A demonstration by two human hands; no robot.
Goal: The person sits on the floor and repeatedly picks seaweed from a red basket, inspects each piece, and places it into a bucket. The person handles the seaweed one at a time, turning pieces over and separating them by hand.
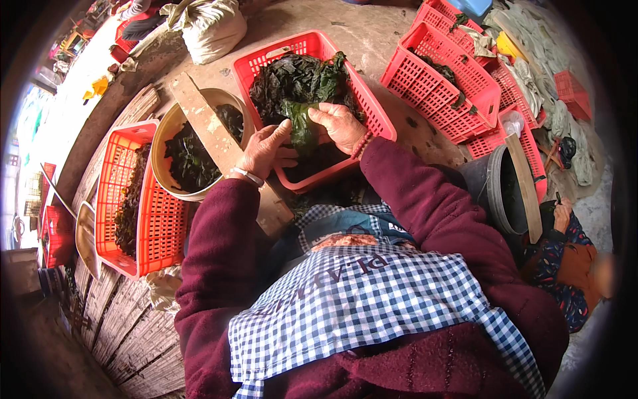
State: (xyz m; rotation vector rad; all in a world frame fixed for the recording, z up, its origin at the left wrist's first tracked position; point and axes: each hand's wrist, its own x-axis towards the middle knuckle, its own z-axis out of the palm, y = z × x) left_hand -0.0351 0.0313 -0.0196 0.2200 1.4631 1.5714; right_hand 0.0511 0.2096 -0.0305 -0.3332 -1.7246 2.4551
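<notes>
A wet, dark green seaweed blade [302, 123] hangs over the near part of a red plastic crate [371, 107]. My right hand [340, 125] pinches its upper right edge between thumb and fingers. At the blade's left edge is my left hand [269, 149], with thumb and fingers apart; whether it touches the blade is hard to tell. A heap of dark seaweed [294, 80] fills the far part of the crate. To the left, a round tub [159, 154] contains more seaweed, and a wooden board [212, 124] lies across its top.
An orange-red crate [167, 229] of brownish seaweed stands at left on wooden planks [144, 324]. Several red crates [443, 85] are at right. A black bucket [493, 184] with a wooden slat [523, 189] lies nearby. Another person [568, 264] sits at far right. A sack [212, 30] stands behind.
</notes>
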